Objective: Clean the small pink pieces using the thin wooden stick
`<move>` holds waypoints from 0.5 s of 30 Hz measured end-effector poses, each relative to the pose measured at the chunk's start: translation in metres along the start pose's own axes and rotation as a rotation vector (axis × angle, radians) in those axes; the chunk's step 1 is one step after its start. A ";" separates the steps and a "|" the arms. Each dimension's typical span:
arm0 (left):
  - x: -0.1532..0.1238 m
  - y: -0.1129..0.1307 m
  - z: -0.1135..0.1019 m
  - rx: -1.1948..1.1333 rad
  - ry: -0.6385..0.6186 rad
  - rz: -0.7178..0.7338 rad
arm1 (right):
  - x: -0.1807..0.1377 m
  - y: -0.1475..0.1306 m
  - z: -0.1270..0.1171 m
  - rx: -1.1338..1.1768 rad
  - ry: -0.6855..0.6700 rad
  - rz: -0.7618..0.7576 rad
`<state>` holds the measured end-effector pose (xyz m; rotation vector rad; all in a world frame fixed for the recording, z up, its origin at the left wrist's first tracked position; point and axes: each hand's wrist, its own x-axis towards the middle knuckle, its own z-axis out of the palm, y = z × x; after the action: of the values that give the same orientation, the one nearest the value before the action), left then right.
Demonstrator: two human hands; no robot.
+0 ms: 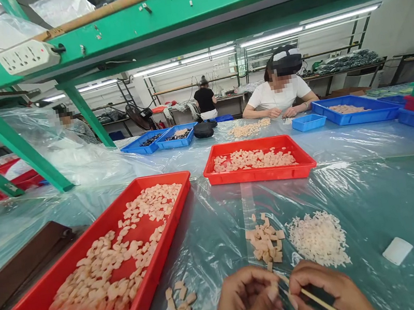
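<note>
My left hand (249, 300) pinches a small beige piece (272, 291) between thumb and fingertips at the bottom middle. Close beside it, my right hand (323, 291) grips a thin wooden stick (325, 305), its tip angled toward the beige piece. Whether the tip touches the piece I cannot tell. Just beyond my hands lie a pile of flat beige pieces (266, 240) and a heap of small white pieces (318, 239). A smaller group of beige pieces (180, 306) rests left of my left hand.
Red trays (167, 250) (261, 173) of beige pieces stand left and ahead on the plastic-covered table. A white square piece (397, 250) lies right. Across the table sits a person in white (279, 92) near blue trays (357, 113). A green shelf frame (168, 11) spans overhead.
</note>
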<state>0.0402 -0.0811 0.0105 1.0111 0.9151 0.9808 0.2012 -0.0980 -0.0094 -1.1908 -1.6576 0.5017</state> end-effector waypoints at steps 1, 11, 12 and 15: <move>0.000 0.002 -0.002 0.035 0.046 0.031 | 0.002 0.000 -0.006 -0.035 0.004 0.006; 0.001 -0.015 -0.002 0.786 -0.232 0.193 | 0.026 0.033 -0.066 -0.521 0.166 0.165; 0.002 -0.016 -0.002 0.831 -0.280 0.188 | 0.025 0.034 -0.066 -0.490 0.158 0.193; 0.004 -0.020 -0.005 0.923 -0.345 0.232 | 0.018 0.029 -0.058 -0.329 0.102 0.185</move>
<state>0.0416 -0.0803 -0.0108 2.0295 0.9766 0.5082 0.2656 -0.0817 0.0013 -1.5952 -1.5892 0.2802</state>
